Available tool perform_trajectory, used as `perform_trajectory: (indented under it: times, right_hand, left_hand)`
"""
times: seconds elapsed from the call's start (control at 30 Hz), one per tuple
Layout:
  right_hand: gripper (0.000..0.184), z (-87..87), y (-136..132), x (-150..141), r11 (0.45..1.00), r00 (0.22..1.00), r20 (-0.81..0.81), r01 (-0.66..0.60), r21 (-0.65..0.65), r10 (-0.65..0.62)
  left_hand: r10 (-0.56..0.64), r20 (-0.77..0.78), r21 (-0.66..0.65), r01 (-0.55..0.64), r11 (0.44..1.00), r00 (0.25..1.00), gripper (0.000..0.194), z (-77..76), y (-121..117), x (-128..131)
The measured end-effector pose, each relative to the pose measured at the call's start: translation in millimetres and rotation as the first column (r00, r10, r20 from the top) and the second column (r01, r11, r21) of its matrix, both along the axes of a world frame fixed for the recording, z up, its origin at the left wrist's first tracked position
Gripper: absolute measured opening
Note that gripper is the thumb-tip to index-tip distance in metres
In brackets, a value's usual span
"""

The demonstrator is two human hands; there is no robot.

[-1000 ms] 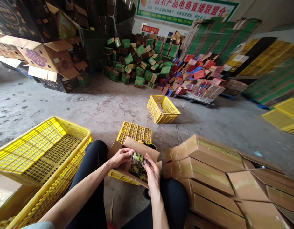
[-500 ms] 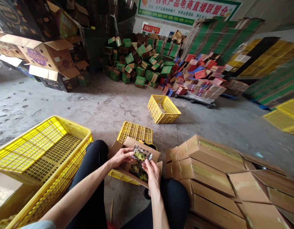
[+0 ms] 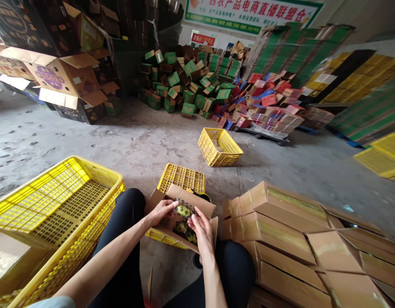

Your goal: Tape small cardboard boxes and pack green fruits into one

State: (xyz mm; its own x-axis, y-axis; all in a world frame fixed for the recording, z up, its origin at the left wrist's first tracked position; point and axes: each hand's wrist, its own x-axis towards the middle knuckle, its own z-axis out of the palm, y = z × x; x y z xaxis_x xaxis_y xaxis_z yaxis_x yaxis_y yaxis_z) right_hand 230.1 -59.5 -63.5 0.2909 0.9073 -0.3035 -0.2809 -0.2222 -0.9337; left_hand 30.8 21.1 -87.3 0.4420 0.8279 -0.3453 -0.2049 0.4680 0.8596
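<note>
A yellow-green fruit in a clear plastic bag with black spots (image 3: 184, 209) is held over an open cardboard box (image 3: 196, 196) between my knees. My left hand (image 3: 163, 211) pinches the left end of the bag between thumb and fingers. At its right end, the thumb and fingers of my right hand (image 3: 201, 226) close on the bag; my fingers partly hide that end. Below, inside the box, lie more bagged fruit (image 3: 184, 231) in the same spotted wrapping. The box rests on an upturned yellow plastic crate (image 3: 182, 174).
A large yellow crate (image 3: 119, 184) with cardboard inside stands at my left. Stacked flat cartons (image 3: 287, 231) lie at my right. Another yellow crate (image 3: 221, 152) sits ahead on the concrete floor. Beyond are heaps of green boxes (image 3: 187, 109) and red boxes (image 3: 268, 100).
The bagged fruit has come slightly lower and to the left, and the bag now lies closer around the fruit. My right fingers have straightened somewhat along its right end.
</note>
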Motion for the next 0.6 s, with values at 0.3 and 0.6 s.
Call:
perform_trajectory:
  times: [0.3, 0.6]
  right_hand:
    - [0.082, -8.4, 3, 8, 1.000, 0.998, 0.067, -0.008, -0.017, 0.009]
    - [0.014, -27.0, 10, 23, 0.971, 0.815, 0.530, -0.176, -0.161, 0.236]
  left_hand:
    - [0.100, -0.057, 0.120, -0.093, 0.988, 0.993, 0.060, 0.7, 4, -7]
    - [0.246, -0.602, 0.637, 0.271, 0.722, 0.760, 0.035, -7.0, 7, -33]
